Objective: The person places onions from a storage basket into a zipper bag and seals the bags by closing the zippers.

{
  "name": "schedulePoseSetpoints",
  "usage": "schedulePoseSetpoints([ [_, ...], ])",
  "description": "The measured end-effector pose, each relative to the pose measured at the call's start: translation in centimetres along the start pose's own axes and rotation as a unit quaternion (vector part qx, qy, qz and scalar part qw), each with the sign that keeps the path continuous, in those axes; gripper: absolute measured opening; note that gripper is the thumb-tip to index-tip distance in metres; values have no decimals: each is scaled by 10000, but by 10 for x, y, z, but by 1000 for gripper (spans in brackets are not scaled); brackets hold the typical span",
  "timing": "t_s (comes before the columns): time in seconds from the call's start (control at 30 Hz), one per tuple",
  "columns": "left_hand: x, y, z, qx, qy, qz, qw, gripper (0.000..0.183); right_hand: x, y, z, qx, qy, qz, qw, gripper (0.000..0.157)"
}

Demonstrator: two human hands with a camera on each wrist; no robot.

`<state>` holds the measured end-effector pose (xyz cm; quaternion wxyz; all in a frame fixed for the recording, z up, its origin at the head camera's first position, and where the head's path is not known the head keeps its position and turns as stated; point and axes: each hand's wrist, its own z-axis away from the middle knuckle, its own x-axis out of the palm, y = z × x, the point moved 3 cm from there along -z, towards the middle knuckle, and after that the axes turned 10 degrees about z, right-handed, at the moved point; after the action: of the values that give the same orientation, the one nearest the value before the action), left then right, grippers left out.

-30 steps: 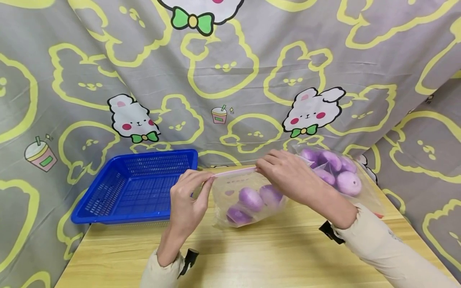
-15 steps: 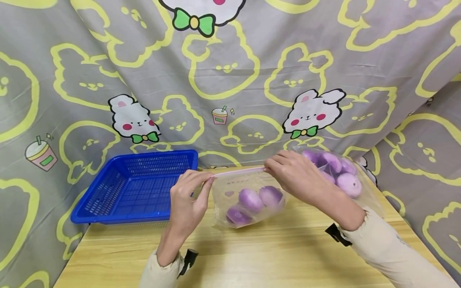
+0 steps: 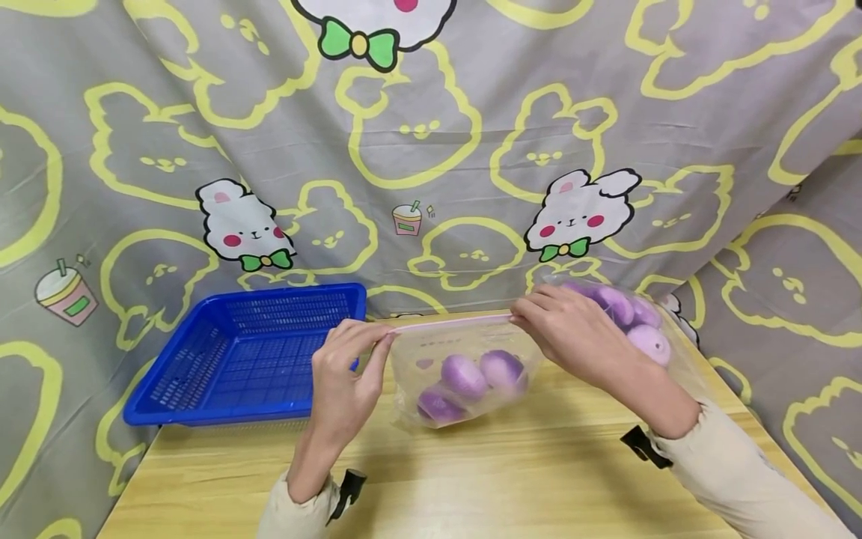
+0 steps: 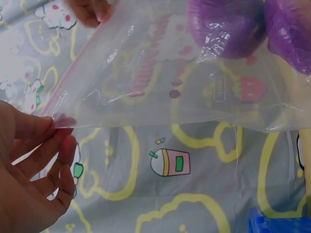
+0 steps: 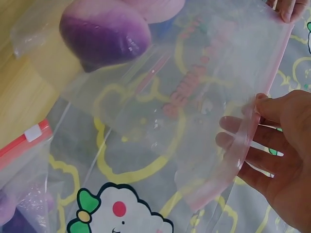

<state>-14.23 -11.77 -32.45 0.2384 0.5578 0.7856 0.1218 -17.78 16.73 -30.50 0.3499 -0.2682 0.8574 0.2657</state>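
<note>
A clear zip bag [image 3: 431,348] with a pink top strip hangs between my hands over the table. Inside its lower part lie several round purple-and-white things [image 3: 463,376] that look like onions. At the strip's left corner, my left hand [image 3: 346,382] pinches the edge between thumb and fingertip; the left wrist view shows its other fingers loosely bent. My right hand [image 3: 572,333] pinches the strip near the right end, the thumb on one side and fingers behind the film, as the right wrist view shows [image 5: 286,155].
A blue perforated basket [image 3: 245,412] stands at the back left of the wooden table [image 3: 471,486]. Behind my right hand lies a second clear bag [image 3: 680,367] of similar purple things, with a red zip and white slider [image 5: 33,133]. A patterned grey curtain [image 3: 465,157] hangs behind.
My right hand has slid to the right along the pink strip, exposing more of it. The left hand keeps its pinch at the left corner. The purple things have hardly moved.
</note>
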Motion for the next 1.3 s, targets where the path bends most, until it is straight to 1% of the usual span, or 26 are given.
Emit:
schedulePoseSetpoints([
  [0.27,-4,1,-2,10,57,-59,10000,10,-2,9,6,68,-40,-62,9999,11],
  [0.47,-6,0,-2,-21,92,-101,9999,10,-1,16,14,180,-6,-169,9997,8],
  [0.6,-6,-1,-2,-41,86,-132,9999,9,-3,21,21,237,66,-155,9996,8],
  [0.7,-6,-1,-3,-40,96,-158,9998,9,-4,27,27,265,37,-125,9996,5],
  [0.83,-8,-3,-4,41,177,-182,9997,10,-6,36,39,575,11,25,9983,7],
  [0.9,-7,-3,-5,106,185,-170,9996,10,-7,41,46,773,-9,93,9970,8],
  [0.97,-5,-3,-5,117,150,-193,9996,10,-7,44,53,919,-2,147,9957,7],
  [1.07,-4,-3,-5,117,126,-185,9997,11,-6,45,57,959,-49,229,9951,9],
  [1.2,-4,-4,-3,84,186,-154,9997,12,-6,44,57,983,-66,270,9948,12],
  [1.3,-4,-6,-1,-75,162,-120,9998,12,-4,41,57,1011,-80,113,9948,13],
])
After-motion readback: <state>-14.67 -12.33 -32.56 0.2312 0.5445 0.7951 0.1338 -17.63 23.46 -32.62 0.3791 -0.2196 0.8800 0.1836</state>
